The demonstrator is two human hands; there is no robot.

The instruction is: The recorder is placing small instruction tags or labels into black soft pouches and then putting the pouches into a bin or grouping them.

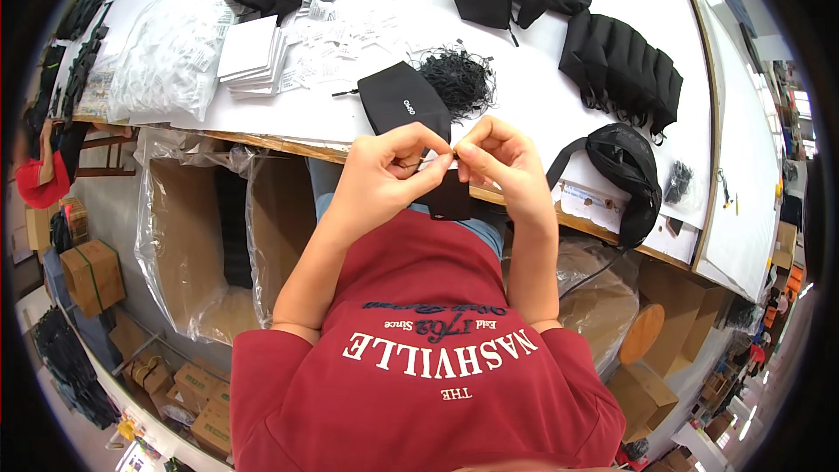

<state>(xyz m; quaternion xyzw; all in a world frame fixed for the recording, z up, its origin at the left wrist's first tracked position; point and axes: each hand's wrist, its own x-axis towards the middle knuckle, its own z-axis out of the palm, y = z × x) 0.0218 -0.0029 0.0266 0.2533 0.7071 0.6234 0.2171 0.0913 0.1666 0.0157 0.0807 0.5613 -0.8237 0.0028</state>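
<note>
At the far left of the white table (559, 105) lies a clear bag of white pieces (166, 57), and just right of it a stack of white cards (249, 51) with loose paper tags (336, 35) scattered beside it. Below the table's near edge a plastic-lined cardboard box (188, 245) stands open, taking up the floor room at the left. In the middle, the left hand (384, 170) and the right hand (500, 162) meet fingertip to fingertip just over the table's near edge, each pinching closed on a thin black cord (441, 156); what else they grip is too small to tell. Under them a flat black pouch (404, 100) lies across the edge, partly hidden by the fingers, with a tangle of black cords (459, 79) touching its far right corner. A bare strip of table lies right of the tangle. Further right sits a row of folded black pouches (625, 65), and nearer, a black waist bag (625, 166) overhangs the table's edge.
</note>
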